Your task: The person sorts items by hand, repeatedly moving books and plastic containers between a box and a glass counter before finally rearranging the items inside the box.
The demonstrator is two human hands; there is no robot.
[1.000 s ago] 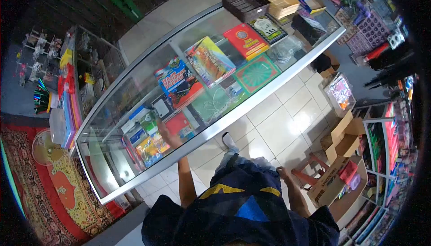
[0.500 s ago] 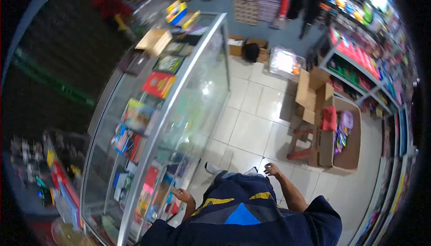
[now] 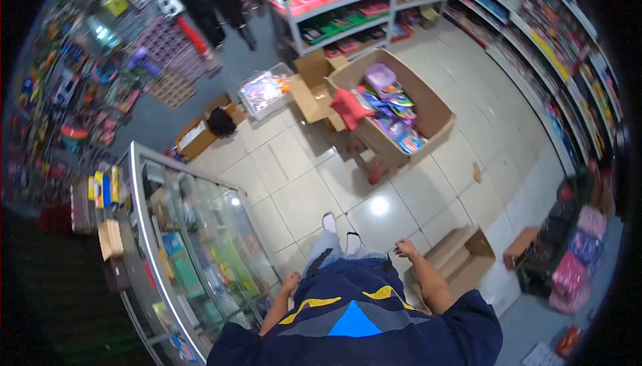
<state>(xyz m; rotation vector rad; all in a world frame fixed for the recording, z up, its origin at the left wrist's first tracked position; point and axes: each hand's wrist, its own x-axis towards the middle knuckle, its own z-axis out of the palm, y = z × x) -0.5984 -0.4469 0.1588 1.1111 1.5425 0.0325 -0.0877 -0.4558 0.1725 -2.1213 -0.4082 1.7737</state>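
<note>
My left hand (image 3: 290, 282) hangs low beside my body, near the glass display case (image 3: 138, 185), and its fingers are too small and blurred to read. On the other side, my right hand (image 3: 404, 248) is held over the tiled floor with its fingers apart and nothing in them. Just right of it lies an open cardboard box (image 3: 468, 259). Farther forward stands a large cardboard box (image 3: 435, 129) holding several colourful packets and a purple plastic item (image 3: 381, 78). A red cloth-like item (image 3: 349, 108) hangs over its left edge.
Goods shelves (image 3: 341, 6) line the back, and curved shelving (image 3: 535, 38) runs along the right. A reddish stool (image 3: 374, 171) stands beside the large box. Packaged goods (image 3: 572, 269) sit on a rack at the right. A clear-wrapped package (image 3: 265, 92) lies near the wall.
The view has turned rightward, so the display case now sits farther left and the large box nearer the middle. The floor box and packaged goods at the right have come into view. Both feet show.
</note>
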